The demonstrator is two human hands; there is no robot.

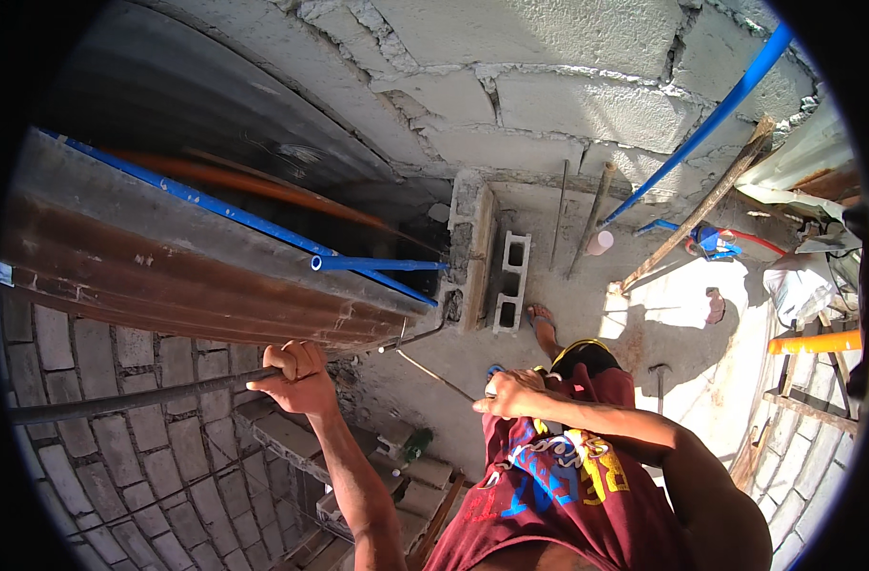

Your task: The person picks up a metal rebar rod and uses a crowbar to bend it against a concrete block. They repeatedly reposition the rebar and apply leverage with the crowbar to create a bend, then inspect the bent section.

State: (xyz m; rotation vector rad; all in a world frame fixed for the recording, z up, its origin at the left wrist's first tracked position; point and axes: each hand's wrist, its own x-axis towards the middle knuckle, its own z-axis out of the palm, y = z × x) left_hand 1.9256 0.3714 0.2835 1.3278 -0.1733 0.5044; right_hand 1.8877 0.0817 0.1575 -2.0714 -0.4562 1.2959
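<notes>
My left hand (301,377) is closed around a long dark bar (149,403), which reaches out to the left edge of the picture. In front of my body, the fingers of my right hand (512,392) are closed on the end of a thin, light-coloured rod (434,374). That rod slants up and left toward a bent metal bar (417,338) beside a concrete block post. Between the left hand and the wall lies a rusty corrugated metal sheet (168,285); the hand is close to its lower edge.
Blue pipes (234,207) lie across the metal sheets. A hollow concrete block (512,284) stands on the floor ahead. Toward the right are a leaning wooden pole (696,211), another blue pipe (705,124), and a blue tool (715,242). Stacked blocks (292,440) sit below the left arm.
</notes>
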